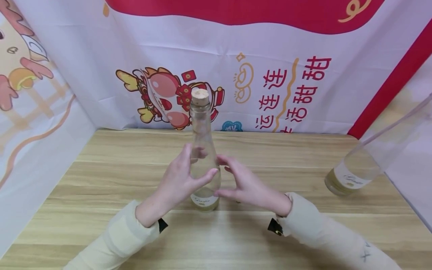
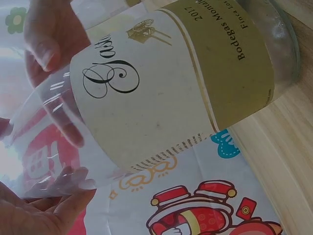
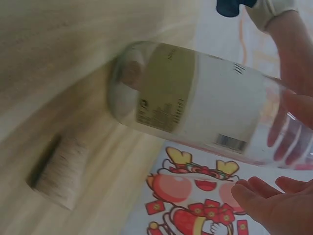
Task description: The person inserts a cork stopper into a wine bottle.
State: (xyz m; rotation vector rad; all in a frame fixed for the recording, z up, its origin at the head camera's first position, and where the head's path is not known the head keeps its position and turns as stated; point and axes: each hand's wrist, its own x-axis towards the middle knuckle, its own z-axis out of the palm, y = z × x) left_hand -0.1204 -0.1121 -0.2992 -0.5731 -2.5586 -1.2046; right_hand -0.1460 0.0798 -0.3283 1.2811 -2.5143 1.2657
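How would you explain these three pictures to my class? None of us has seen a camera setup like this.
No robot here: these are a person's own left hand and right hand. The widest picture comes from a camera worn on the head, looking forward and down. The two sideways-looking close-ups come from cameras on the wrists, one each.

On the wood-patterned table, a corked bottle stands upright between the hands. The left hand curves round it, thumb in front. The right hand is at its other side; whether it grips the glass is hard to tell. Another bottle is over to the right, and the right wrist view shows a loose cork lying on the table.
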